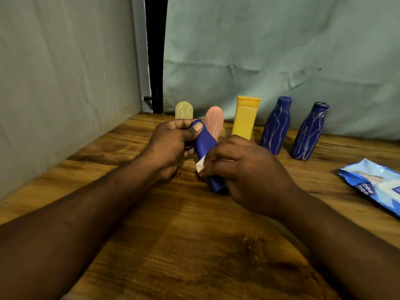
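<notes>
This is a makeshift work corner in a plain room, more like a home than a shop. Creased pale green cloth (259, 50) hangs as a backdrop beyond the fingers (216, 158) and along the wall to their left, with a dark gap (155, 50) between the sheets. Under the fingers lies a stained wood-grain desk (194, 234). Beyond them stands a row of toiletry bottles (276, 126), and to their right lies a pack of baby wipes (376, 187).

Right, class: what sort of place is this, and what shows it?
Probably a makeshift indoor work corner: a wooden table, cloth hung behind it, bottles lined along the back, plus a wipes pack.
</notes>
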